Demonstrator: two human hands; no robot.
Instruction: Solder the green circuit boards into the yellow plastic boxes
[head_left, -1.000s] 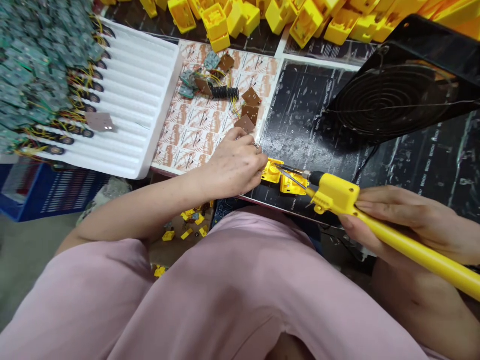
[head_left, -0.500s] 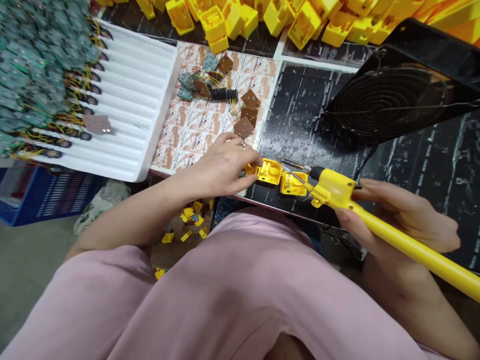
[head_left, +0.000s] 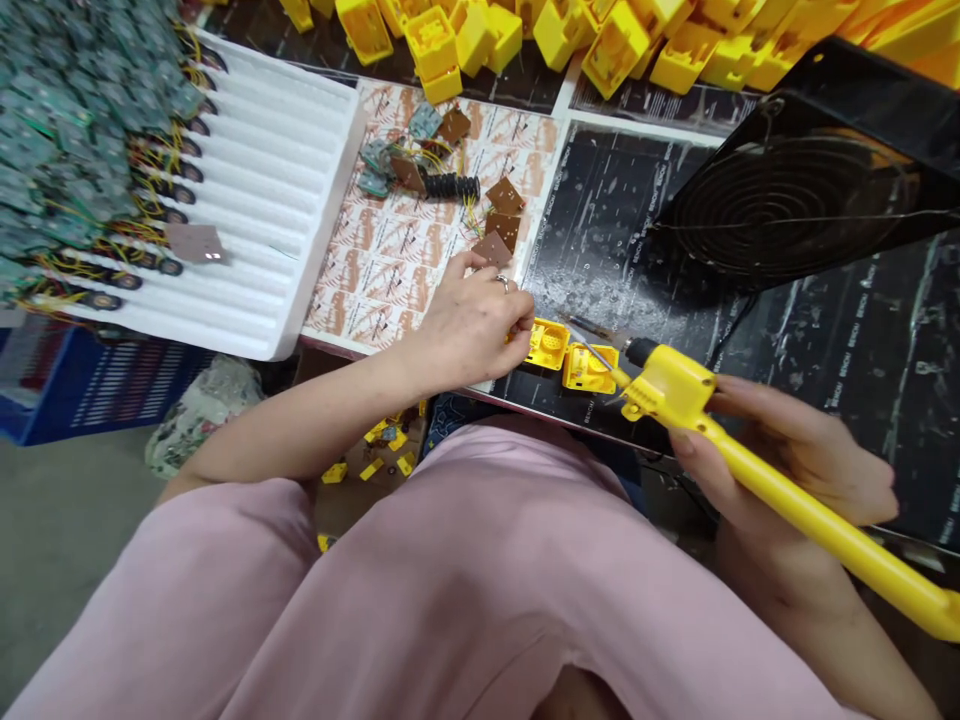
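Observation:
My right hand (head_left: 795, 450) is wrapped round the yellow handle of a soldering iron (head_left: 675, 385), its dark tip and thin metal feed tube pointing left over two small open yellow plastic cases. My left hand (head_left: 480, 325), with a ring on one finger, is closed at the left side of the nearer-left yellow case (head_left: 550, 343). Its thumb and fingertips are pinched together, and what lies between them is hidden. The other yellow case (head_left: 590, 368) sits just to the right, under the feed tube. Brown circuit boards (head_left: 493, 248) with wires lie just beyond my left hand.
A white ridged foam tray (head_left: 255, 200) at left carries many green circuit boards (head_left: 67, 130) wired to small round parts. A black fan (head_left: 765, 210) stands at right. Yellow cases (head_left: 472, 40) are heaped along the back. A blue basket (head_left: 97, 390) sits below the tray.
My left hand has shifted slightly right, and its thumb and fingers have closed together over the left case's edge. The soldering iron's rear end has dipped a little; its tip stays over the cases.

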